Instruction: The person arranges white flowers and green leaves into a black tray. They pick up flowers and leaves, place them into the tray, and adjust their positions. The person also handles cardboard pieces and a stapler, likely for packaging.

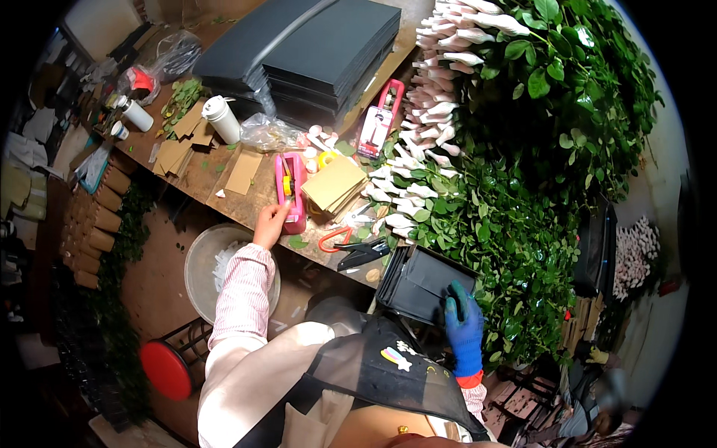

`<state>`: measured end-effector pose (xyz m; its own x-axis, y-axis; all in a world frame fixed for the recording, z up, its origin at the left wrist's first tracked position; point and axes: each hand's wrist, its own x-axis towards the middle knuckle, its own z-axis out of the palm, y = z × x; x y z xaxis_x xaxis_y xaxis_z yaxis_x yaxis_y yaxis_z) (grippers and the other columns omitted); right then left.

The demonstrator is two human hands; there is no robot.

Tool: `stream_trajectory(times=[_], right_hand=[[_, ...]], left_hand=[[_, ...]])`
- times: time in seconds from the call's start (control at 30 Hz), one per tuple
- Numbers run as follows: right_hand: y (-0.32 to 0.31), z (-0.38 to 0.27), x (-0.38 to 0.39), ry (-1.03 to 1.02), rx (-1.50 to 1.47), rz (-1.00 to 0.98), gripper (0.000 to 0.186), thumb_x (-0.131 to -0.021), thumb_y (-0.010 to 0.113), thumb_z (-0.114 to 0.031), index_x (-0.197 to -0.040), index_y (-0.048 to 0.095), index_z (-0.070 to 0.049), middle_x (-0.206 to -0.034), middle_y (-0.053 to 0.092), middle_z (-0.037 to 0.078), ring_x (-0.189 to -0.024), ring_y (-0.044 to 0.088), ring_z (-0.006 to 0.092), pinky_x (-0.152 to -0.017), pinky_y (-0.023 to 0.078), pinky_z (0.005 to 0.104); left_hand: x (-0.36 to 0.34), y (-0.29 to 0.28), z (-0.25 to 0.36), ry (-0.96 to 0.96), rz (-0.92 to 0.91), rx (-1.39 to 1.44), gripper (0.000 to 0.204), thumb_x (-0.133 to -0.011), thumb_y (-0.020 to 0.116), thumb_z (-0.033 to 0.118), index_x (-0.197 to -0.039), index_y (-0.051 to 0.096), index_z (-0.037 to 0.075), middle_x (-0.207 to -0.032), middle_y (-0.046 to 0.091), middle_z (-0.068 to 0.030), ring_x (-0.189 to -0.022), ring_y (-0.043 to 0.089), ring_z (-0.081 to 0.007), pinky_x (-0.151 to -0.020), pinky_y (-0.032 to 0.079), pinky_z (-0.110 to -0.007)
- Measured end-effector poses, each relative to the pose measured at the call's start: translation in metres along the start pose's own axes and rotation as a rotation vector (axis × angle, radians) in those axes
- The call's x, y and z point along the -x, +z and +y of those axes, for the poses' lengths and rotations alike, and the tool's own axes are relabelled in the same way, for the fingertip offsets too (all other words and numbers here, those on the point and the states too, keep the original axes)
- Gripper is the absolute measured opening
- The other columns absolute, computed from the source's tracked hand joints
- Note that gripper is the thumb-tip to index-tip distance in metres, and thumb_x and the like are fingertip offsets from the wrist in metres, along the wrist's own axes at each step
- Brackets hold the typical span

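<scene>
My bare left hand (pixel 270 222) is at the near end of a pink tape dispenser (pixel 290 187) with a yellow core. Its thumb and fingertips are pinched together, and anything between them is too small to make out. My right hand (pixel 464 330) wears a blue glove with green fingertips. Its fingers curl over the right edge of a stack of black sheets (pixel 418 280) in a holder by the table's near edge. Between the hands lie a black stapler (pixel 363 254), red-handled scissors (pixel 336 239) and a stack of brown cardboard pieces (pixel 334 184).
Bundled leafy stems (pixel 515 246) with white-netted buds (pixel 433 112) fill the right side. Large dark sheets (pixel 328 52) are stacked at the back. A second pink dispenser (pixel 381 119) and a white bottle (pixel 221 119) stand on the table. Below are a bin (pixel 196 272) and red stool (pixel 166 369).
</scene>
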<state>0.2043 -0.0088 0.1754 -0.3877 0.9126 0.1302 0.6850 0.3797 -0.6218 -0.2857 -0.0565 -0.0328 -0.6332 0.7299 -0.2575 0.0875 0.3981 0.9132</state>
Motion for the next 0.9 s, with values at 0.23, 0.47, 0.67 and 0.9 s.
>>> stream_trajectory(times=[0.23,0.47,0.67,0.9], right_hand=[[-0.003,-0.002,-0.001,-0.024,0.024,-0.026,0.036,-0.094,0.063,-0.016,-0.129,0.064,-0.005,-0.106,0.071,0.017,-0.096,0.068,0.0347,-0.086,0.053,0.0418],[-0.011,0.014,0.011,0.043,-0.019,-0.002,0.035,-0.094,0.063,-0.015,-0.128,0.065,-0.007,-0.105,0.071,0.017,-0.094,0.068,0.0351,-0.085,0.053,0.0424],[-0.028,0.029,0.014,0.075,-0.073,0.086,0.036,-0.095,0.062,-0.016,-0.129,0.064,-0.005,-0.109,0.072,0.017,-0.098,0.069,0.0325,-0.089,0.053,0.0399],[-0.03,0.027,0.006,0.01,-0.039,0.06,0.035,-0.092,0.065,-0.014,-0.127,0.065,-0.006,-0.11,0.071,0.017,-0.099,0.069,0.0341,-0.088,0.054,0.0397]], left_hand=[[0.019,0.021,0.026,0.221,0.382,-0.087,0.032,-0.101,0.058,0.028,-0.087,0.067,0.0,-0.07,0.066,-0.0081,-0.068,0.06,-0.0148,-0.064,0.047,-0.033],[0.072,0.028,0.025,0.227,0.278,-0.702,0.026,-0.098,0.057,0.03,-0.094,0.065,0.005,-0.077,0.068,-0.022,-0.075,0.067,-0.0432,-0.068,0.051,-0.053],[0.099,0.039,0.063,0.383,0.012,-0.769,0.02,-0.098,0.057,0.025,-0.093,0.063,0.007,-0.079,0.067,-0.0239,-0.076,0.066,-0.0446,-0.068,0.051,-0.053],[0.188,0.207,0.179,0.65,-0.382,-0.385,0.031,-0.093,0.067,0.033,-0.08,0.065,0.005,-0.066,0.063,-0.0193,-0.064,0.066,-0.0406,-0.058,0.05,-0.049]])
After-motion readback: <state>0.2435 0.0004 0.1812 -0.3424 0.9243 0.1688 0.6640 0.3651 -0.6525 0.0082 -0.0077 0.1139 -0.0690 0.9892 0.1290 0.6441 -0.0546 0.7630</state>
